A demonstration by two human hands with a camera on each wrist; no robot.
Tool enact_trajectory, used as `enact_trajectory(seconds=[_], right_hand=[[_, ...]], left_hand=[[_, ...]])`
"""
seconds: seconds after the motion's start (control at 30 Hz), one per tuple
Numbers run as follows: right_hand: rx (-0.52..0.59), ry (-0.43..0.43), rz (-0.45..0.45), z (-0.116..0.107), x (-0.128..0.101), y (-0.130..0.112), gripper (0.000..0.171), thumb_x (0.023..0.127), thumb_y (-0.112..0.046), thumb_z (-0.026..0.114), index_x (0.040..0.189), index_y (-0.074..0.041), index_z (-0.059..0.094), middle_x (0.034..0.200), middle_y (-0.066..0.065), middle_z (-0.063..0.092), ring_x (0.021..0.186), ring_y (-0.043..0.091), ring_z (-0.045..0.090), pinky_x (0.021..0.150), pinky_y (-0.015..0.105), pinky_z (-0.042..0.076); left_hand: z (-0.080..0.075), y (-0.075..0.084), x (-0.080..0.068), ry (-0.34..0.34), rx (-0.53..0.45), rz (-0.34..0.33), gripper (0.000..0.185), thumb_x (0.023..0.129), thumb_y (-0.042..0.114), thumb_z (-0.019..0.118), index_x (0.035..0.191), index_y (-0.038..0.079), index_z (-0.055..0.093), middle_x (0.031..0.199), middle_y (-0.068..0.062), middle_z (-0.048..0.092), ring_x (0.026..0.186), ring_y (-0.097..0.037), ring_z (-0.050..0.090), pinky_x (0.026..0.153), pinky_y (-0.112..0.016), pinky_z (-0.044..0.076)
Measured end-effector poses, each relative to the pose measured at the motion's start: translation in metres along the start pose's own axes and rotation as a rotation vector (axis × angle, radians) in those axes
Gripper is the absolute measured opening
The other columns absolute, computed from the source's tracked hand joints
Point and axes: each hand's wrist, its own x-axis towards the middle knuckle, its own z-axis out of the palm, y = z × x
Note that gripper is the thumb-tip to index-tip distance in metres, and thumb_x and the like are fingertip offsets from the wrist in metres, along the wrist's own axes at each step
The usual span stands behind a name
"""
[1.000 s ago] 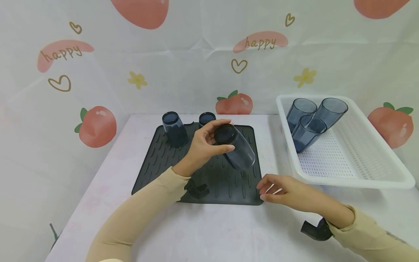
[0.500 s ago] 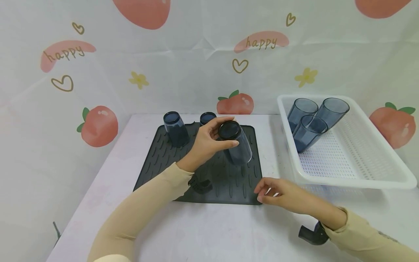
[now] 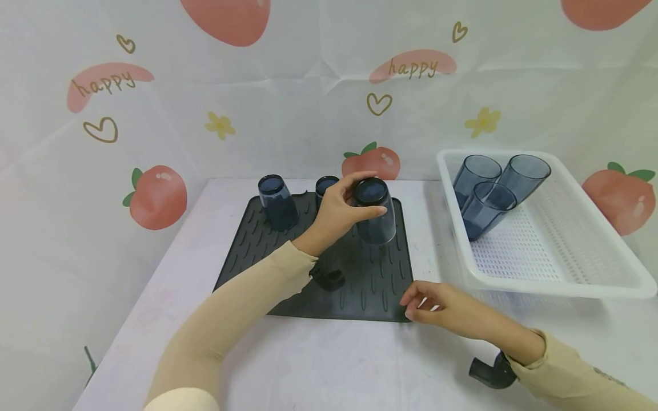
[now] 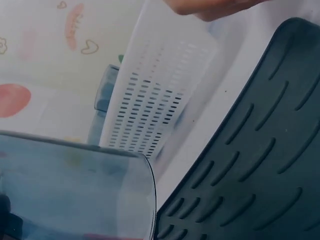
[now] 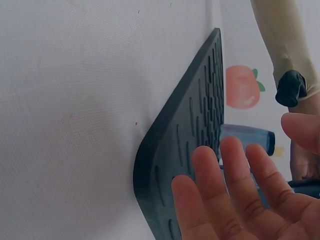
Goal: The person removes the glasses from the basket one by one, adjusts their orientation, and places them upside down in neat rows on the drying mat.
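Note:
My left hand (image 3: 343,212) grips an upside-down blue tumbler (image 3: 375,212) near its base, holding it nearly upright just above the far right part of the dark ribbed mat (image 3: 267,242). The tumbler (image 4: 75,192) fills the lower left of the left wrist view, over the mat (image 4: 250,165). Two more inverted blue tumblers (image 3: 277,201) stand at the mat's far edge, the second (image 3: 325,185) partly behind my hand. My right hand (image 3: 437,305) rests on the mat's near right corner with relaxed fingers (image 5: 220,200), holding nothing.
A white perforated basket (image 3: 555,257) sits on the table to the right, with three blue tumblers (image 3: 485,194) leaning in its far left corner. A strawberry-print backdrop rises behind the table. The white table (image 3: 334,359) lies before the mat.
My left hand has carried the tumbler farther away and a little right, turning it from tilted to nearly upright, base up. The right hand has barely moved.

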Motion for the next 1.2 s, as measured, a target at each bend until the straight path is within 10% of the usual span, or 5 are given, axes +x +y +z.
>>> enact_trajectory(seconds=[1.2], right_hand=[[0.039,0.030,0.005,0.001,-0.004,0.003,0.023,0.093,-0.022,0.065,0.105,-0.003,0.061,0.090,0.003,0.062,0.078,0.009,0.061,0.064,0.024,0.051]], left_hand=[[0.021,-0.058,0.041,0.158,0.177,-0.153,0.060,0.079,0.008,0.080,0.133,0.018,0.055,0.129,-0.005,0.057,0.113,-0.018,0.059,0.093,-0.026,0.052]])
